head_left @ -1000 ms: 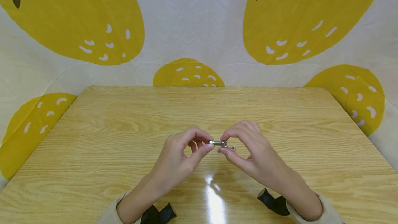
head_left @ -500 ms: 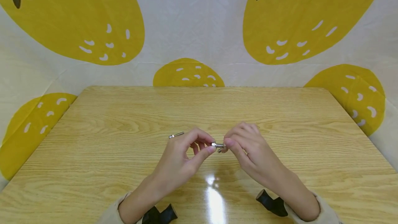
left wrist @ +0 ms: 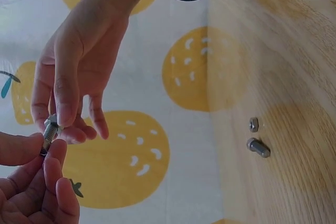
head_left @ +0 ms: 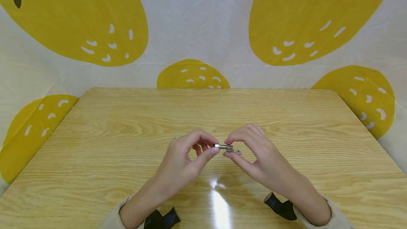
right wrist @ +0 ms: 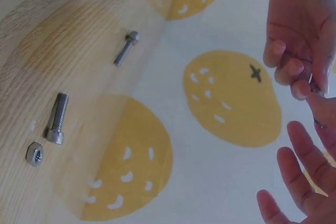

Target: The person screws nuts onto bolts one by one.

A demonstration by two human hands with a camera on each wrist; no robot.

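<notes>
Both hands meet above the wooden table around a silver bolt (head_left: 223, 147). My left hand (head_left: 185, 159) pinches its left end between thumb and index finger. At the other end, the thumb and fingertips of my right hand (head_left: 261, 159) pinch a nut (left wrist: 51, 120) on the bolt, whose threads show in the left wrist view. A loose nut (head_left: 239, 152) lies on the table under the right hand. Beside it lies a second bolt (right wrist: 58, 118), mostly hidden by that hand in the head view. A thinner bolt (right wrist: 126, 48) with a nut on its end lies farther off, behind the left hand.
The wood-grain table (head_left: 127, 116) spans the view, with a glare spot near its front. Behind it hangs a white cloth (head_left: 197, 20) printed with yellow fruit. Black wrist mounts (head_left: 171, 216) stick out below both forearms.
Half a second ago the right fingers were rolled over the nut with the thumb pushed forward; now they have swung back apart around it. The left hand has shifted slightly left, covering the thinner bolt.
</notes>
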